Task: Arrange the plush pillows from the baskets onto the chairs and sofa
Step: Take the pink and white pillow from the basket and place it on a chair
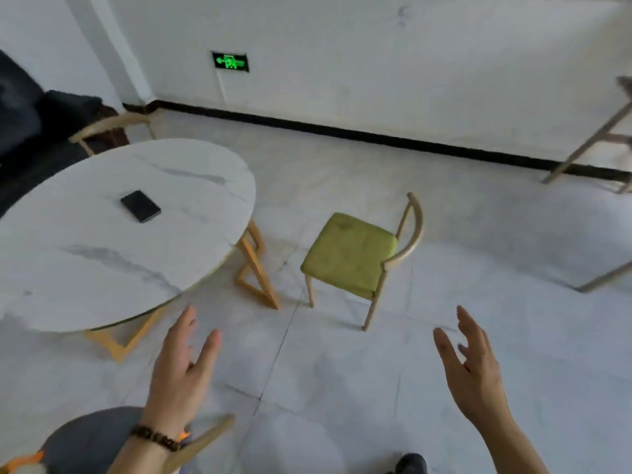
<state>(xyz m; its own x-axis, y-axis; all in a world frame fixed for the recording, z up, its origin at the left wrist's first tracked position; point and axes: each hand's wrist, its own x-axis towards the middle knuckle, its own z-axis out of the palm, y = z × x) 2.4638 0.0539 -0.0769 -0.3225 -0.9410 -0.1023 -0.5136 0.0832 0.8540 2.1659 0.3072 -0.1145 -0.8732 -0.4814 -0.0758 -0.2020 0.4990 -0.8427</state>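
- Both hands are out in front and hold nothing: the left hand [181,364] at 7 o'clock and the right hand [472,371] at 5 o'clock, each with straight fingers spread apart and palms turned inward.
- No basket is in sight, and no pillow plainly shows. An orange-and-white scrap [24,465] at the far 7 o'clock corner, just beside the grey-seated chair [92,436], may be a plush; I cannot tell.
- The green-seated chair [349,254] stands at 1 o'clock, apart from the round marble table [102,261] at 10 o'clock, with a bare seat.
- A third chair [109,126] shows behind the table at 11 o'clock, and a dark sofa [20,124] lies beyond it at the left edge.
- A flat black object [140,206] lies on the tabletop; it is no part of the job.
- My reading: this is a gap between placements, with empty hands and at least the green seat waiting.
- The next move calls for turning to find a basket, gripping a pillow with both hands, then carrying it to 1 o'clock and setting it against that chair's curved back.
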